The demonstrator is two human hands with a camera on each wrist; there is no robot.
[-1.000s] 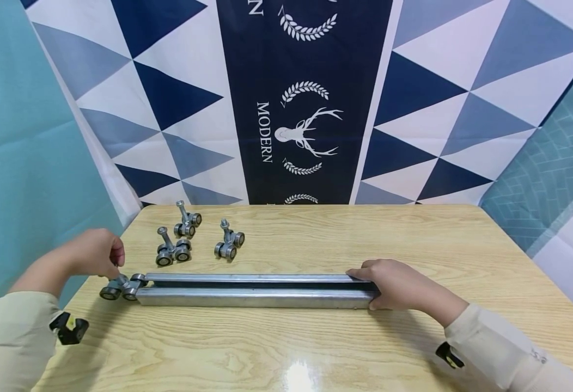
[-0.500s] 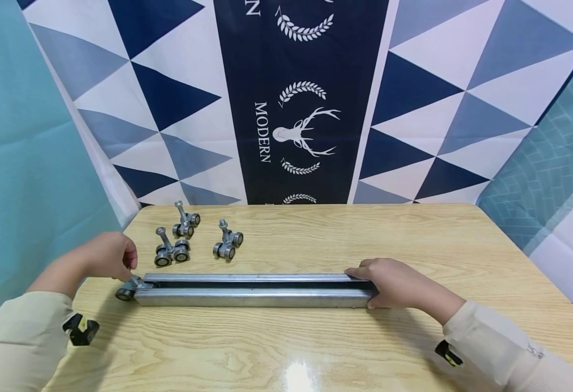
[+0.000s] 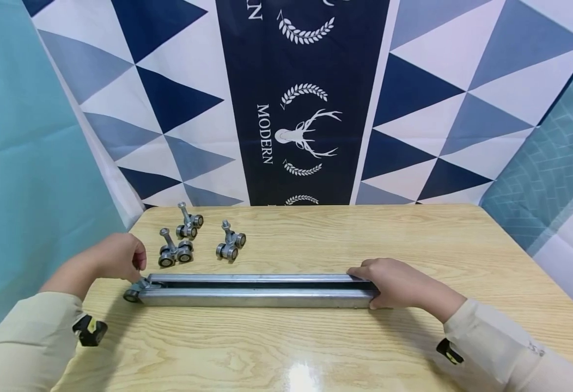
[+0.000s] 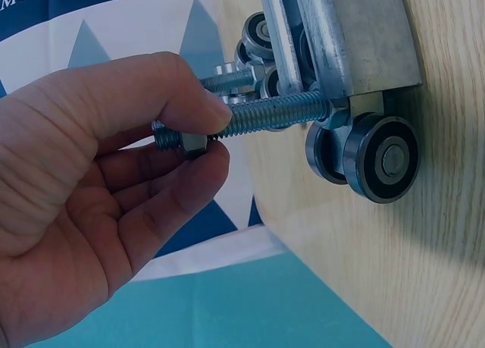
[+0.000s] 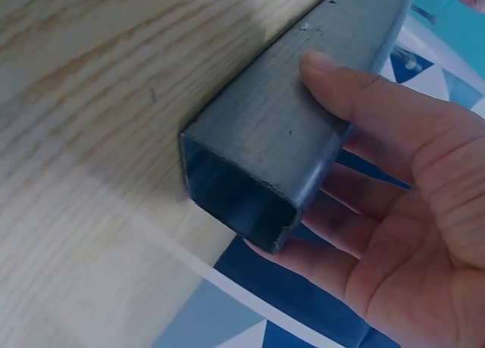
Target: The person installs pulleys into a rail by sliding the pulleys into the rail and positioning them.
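A slotted metal rail [image 3: 257, 298] lies crosswise on the table, slot upward. At its left end, my left hand [image 3: 112, 258] pinches the threaded bolt [image 4: 276, 111] of a wheeled trolley, near the nut, between thumb and fingers. One pair of its wheels [image 4: 386, 158] stands outside the rail's mouth; the other pair is hidden inside the rail. My right hand [image 3: 399, 286] grips the rail's right end, thumb on the near side and fingers over the far side. In the right wrist view the rail's open end [image 5: 239, 196] shows hollow beside the fingers.
Three more trolleys stand behind the rail at the left: one at the back [image 3: 188, 222], one nearer the left hand [image 3: 175, 251] and one to the right [image 3: 230, 242]. A patterned cloth [image 3: 301, 109] hangs behind the wooden table [image 3: 276, 348].
My left hand has moved to the right with the trolley, whose front wheels have passed into the rail's left end. The right hand keeps its grip on the rail.
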